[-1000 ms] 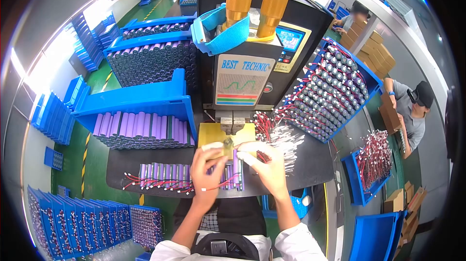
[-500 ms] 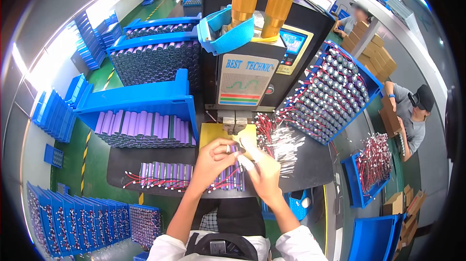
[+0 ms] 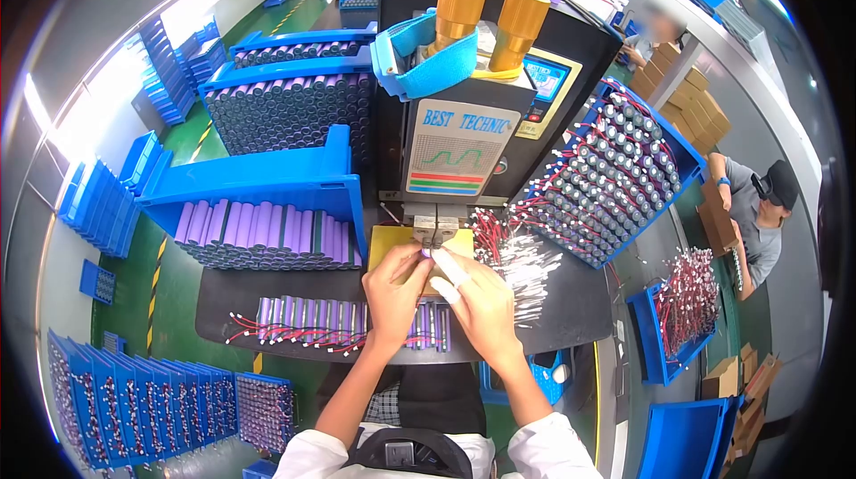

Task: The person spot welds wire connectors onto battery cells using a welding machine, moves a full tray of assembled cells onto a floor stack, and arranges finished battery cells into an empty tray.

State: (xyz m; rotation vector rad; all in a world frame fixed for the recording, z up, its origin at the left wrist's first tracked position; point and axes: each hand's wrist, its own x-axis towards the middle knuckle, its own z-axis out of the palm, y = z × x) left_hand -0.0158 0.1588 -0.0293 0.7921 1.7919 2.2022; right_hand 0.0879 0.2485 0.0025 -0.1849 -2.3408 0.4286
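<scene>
Purple cell [image 3: 426, 253], mostly hidden by fingers, sits right at the metal electrodes [image 3: 435, 229], above the yellow plate [image 3: 383, 241]; whether it touches the metal, I cannot tell; the left hand [image 3: 393, 290] pinches it from one side, thumb and forefinger drawn together on it; the right hand [image 3: 481, 301], with white covers on its thumb and a finger, closes on it from the other, fingertips nearly meeting the left's.

Room is tight ahead, where the black machine [image 3: 464, 154] overhangs the back of the plate just beyond the fingertips; to the left, the near corner of the blue tray [image 3: 259, 169] of purple cells stands just beside the plate; to the right, a heap of white-tipped wires [image 3: 526, 278] lies near the right hand, and past it the dark tabletop [image 3: 584, 305] runs out to a rounded corner; a tilted blue bin [image 3: 685, 151] of wired cells rises behind that heap; toward the body, a row of purple packs [image 3: 316, 314] with red leads lies along the front edge, leaving a thin margin, its right end showing between the wrists.
</scene>
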